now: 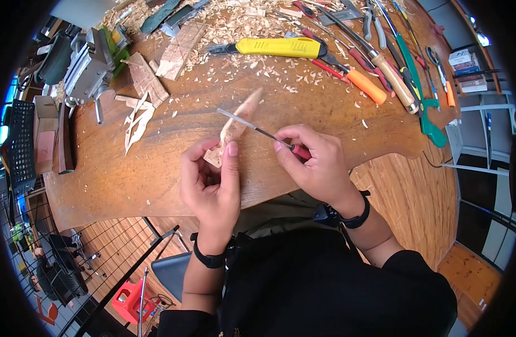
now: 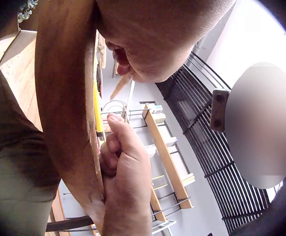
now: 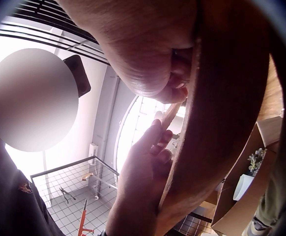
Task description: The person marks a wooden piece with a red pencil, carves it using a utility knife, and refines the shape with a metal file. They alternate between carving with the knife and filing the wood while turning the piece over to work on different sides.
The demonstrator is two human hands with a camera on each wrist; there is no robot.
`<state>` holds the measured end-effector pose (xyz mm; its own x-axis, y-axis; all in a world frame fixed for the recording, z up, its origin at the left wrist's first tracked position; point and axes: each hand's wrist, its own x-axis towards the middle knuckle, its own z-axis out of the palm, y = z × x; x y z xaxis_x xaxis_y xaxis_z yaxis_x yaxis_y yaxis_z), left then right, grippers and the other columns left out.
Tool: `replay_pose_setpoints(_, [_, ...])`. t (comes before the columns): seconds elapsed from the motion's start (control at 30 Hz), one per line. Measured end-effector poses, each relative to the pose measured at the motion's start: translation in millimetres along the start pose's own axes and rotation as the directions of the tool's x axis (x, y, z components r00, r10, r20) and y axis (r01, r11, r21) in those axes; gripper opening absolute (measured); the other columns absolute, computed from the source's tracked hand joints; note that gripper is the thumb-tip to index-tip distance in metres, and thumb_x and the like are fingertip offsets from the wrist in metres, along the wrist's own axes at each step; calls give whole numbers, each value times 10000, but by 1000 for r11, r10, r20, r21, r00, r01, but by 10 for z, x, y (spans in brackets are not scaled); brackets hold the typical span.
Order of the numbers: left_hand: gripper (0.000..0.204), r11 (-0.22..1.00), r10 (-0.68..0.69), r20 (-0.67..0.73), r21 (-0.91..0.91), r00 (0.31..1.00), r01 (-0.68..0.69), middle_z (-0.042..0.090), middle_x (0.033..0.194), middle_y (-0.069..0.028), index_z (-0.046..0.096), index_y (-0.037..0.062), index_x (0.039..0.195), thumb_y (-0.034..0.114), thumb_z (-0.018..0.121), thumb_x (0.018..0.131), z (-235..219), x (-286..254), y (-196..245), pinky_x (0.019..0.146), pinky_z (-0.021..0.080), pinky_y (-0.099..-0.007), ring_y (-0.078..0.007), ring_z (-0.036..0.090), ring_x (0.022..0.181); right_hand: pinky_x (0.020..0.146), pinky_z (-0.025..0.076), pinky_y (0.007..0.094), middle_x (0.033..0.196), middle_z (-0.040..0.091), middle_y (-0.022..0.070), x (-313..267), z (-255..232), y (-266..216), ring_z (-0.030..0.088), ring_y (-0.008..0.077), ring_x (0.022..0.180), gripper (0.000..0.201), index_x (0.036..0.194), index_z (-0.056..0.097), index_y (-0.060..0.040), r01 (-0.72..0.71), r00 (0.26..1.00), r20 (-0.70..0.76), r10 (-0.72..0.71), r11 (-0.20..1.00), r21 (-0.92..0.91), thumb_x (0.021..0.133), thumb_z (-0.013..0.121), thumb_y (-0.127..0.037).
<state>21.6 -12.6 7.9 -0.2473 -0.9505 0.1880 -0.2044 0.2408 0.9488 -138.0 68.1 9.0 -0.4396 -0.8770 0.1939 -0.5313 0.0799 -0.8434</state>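
Observation:
Over the near edge of the wooden table point(image 1: 179, 194), my left hand point(image 1: 210, 180) pinches a pale carved piece of wood point(image 1: 248, 109) between thumb and fingers. The piece is long and tapers to a point facing away from me. My right hand point(image 1: 319, 163) grips a slim file point(image 1: 235, 119) by its red handle point(image 1: 301, 151), with the thumb and index finger near the base of the shaft. The file's flat grey end crosses the wood in the head view. In the left wrist view, the wood's tip point(image 2: 118, 90) shows beyond the left hand.
Wood shavings point(image 1: 235, 19) cover the far side. A yellow utility knife point(image 1: 277, 48) lies ahead, with an orange-handled tool point(image 1: 367, 87), a wood-handled file point(image 1: 395, 81) and pliers point(image 1: 377, 31) at right. Left stand a vise point(image 1: 89, 70) and wood offcuts point(image 1: 147, 81).

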Motion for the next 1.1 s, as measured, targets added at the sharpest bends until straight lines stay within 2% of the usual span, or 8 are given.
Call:
replay_pose_setpoints(0.17, [289, 998, 47, 20, 30, 999, -47, 616, 880, 6, 618, -14, 1180, 53, 754, 933, -11, -6, 14, 551, 348, -149, 7, 464, 622, 553, 514, 319, 675, 649, 98, 0, 12, 2, 676, 206, 598, 117, 993, 697, -66, -1, 1000, -6, 1, 1000, -9, 893, 723, -122])
replay_pose_setpoints(0.23, [317, 997, 75, 29, 25, 997, -76, 614, 874, 7, 617, -19, 1198, 52, 762, 925, -6, -7, 18, 547, 348, -150, 7, 465, 621, 511, 411, 251, 616, 599, 41, -8, 45, 38, 534, 92, 516, 125, 986, 710, -50, 28, 999, -47, -27, 1000, 9, 879, 758, -94])
replay_pose_setpoints(0.47, [341, 992, 104, 86, 67, 991, -110, 652, 976, -35, 619, -26, 1204, 32, 774, 906, -45, -13, -6, 548, 364, -153, 0, 482, 622, 510, 409, 249, 619, 602, 38, -11, 43, 20, 531, 89, 517, 125, 984, 711, -48, 21, 998, -51, -21, 1000, 5, 878, 760, -90])
replay_pose_setpoints(0.53, [335, 989, 106, 97, 92, 990, -115, 658, 995, -43, 622, -24, 1198, 30, 775, 905, -42, -25, -28, 549, 367, -153, -2, 482, 618, 546, 509, 327, 656, 636, 98, -7, 17, -4, 671, 211, 588, 126, 1003, 703, -76, -18, 1000, -9, 18, 1000, -12, 892, 727, -130])
replay_pose_setpoints(0.6, [319, 983, 175, -18, 54, 984, -173, 658, 996, -46, 622, -20, 1188, 28, 769, 909, -12, -45, -66, 548, 373, -157, -7, 491, 621, 545, 509, 328, 654, 635, 97, -8, 23, 4, 671, 212, 587, 126, 1002, 704, -75, -12, 1000, -12, 12, 1000, -14, 891, 728, -131])
replay_pose_setpoints(0.97, [308, 994, 100, -12, 54, 995, -100, 619, 812, -15, 607, -13, 1098, 35, 809, 870, 46, -6, -29, 483, 359, -172, -13, 484, 536, 546, 512, 326, 654, 636, 92, -8, 31, 23, 675, 214, 590, 124, 1001, 697, -80, -6, 1000, -15, 6, 1000, -16, 890, 728, -125])
replay_pose_setpoints(1.03, [304, 995, 75, 9, 57, 997, -75, 618, 811, -18, 600, -9, 1081, 41, 813, 870, 53, -2, -26, 481, 361, -172, -12, 485, 539, 515, 418, 247, 635, 628, 40, -13, 54, 46, 551, 86, 527, 120, 979, 712, -48, 21, 998, -53, -20, 1000, 9, 878, 758, -94])
replay_pose_setpoints(1.1, [298, 999, 49, 7, 2, 999, -49, 619, 806, -16, 589, -3, 1056, 47, 816, 870, 74, 3, -30, 477, 367, -171, -9, 484, 538, 515, 418, 246, 636, 631, 41, -12, 52, 43, 553, 86, 527, 121, 979, 712, -48, 25, 998, -53, -24, 1000, 7, 878, 758, -96])
